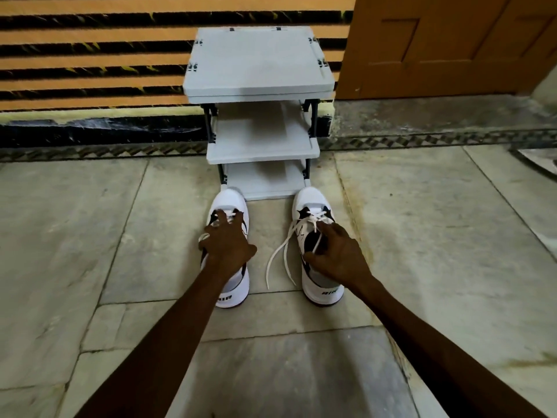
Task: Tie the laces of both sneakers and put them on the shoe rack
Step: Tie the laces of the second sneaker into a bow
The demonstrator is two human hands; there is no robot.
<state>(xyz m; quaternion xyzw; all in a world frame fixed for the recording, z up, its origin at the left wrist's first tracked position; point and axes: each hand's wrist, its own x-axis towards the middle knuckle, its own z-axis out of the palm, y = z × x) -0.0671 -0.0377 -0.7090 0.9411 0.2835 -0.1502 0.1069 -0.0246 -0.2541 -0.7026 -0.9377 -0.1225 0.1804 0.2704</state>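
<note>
Two sneakers on the stone floor (144, 236), toes pointing at the shoe rack (259, 64), heels toward the person. Left sneaker (233, 289) and right sneaker (322, 282) stand apart, side by side, just in front of the rack's lowest tier.

Step in hand: judged to be the start of lace-tying; neither shoe is on the rack yet.

Left hand (227, 245): spread over the top of the left sneaker, fingers (221, 215) splayed and resting on the tongue and lace area. No closed grip visible; a loop of lace shows at the hand's left edge, but whether that shoe is tied is hidden under the palm.

Right hand (337, 254): lies on the right sneaker, fingers (324, 229) partly curled at the lacing, thumb at the inner side. It may be touching one lace strand; a firm pinch cannot be confirmed.

Right sneaker's laces (278, 257): untied, two loose ends trailing onto the floor between the shoes.

Next move (judgement): gather both loose ends, one per hand, cross and knot. That needs the left hand to come over.

Count: sneakers 2; rack 1, with 3 tiers, all bare; hands 2; loose lace ends seen 2.
</note>
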